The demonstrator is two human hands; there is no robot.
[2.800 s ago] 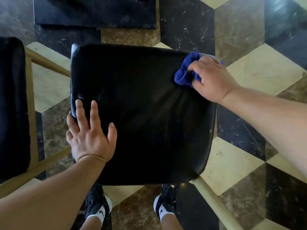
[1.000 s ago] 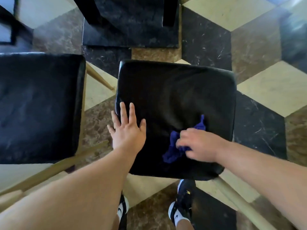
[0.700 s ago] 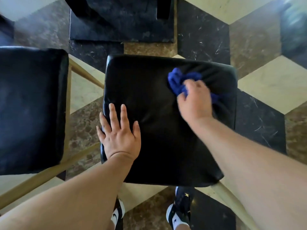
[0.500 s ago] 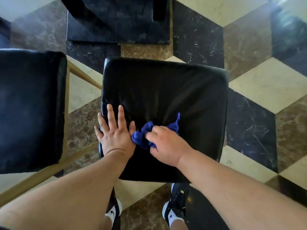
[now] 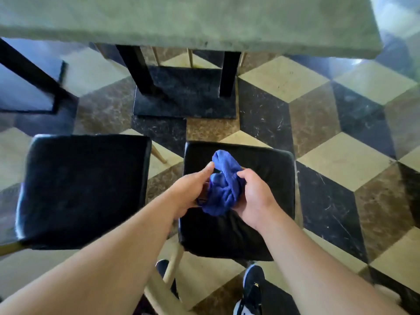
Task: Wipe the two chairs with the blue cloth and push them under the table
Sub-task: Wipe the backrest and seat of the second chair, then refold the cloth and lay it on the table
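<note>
Two chairs with black padded seats and pale wooden legs stand side by side on the floor: the left chair [image 5: 84, 189] and the right chair [image 5: 268, 169]. Above the right seat I hold the bunched blue cloth [image 5: 223, 185] between both hands, lifted off the cushion. My left hand [image 5: 193, 187] grips its left side, thumb up. My right hand [image 5: 254, 196] grips its right side. The grey stone table [image 5: 181, 21] spans the top of the view, its edge well beyond the chairs' front edges.
The table's black post and square base plate [image 5: 184, 94] stand on the floor just beyond the chairs. A second black base [image 5: 29, 87] is at the far left. The floor is a cube-pattern of cream, brown and black tiles. My shoes [image 5: 252, 289] are behind the right chair.
The right hand stopped wiping the right seat and lifted the cloth; the left hand left the cushion and took hold of the cloth too. The view tilted up, showing the table.
</note>
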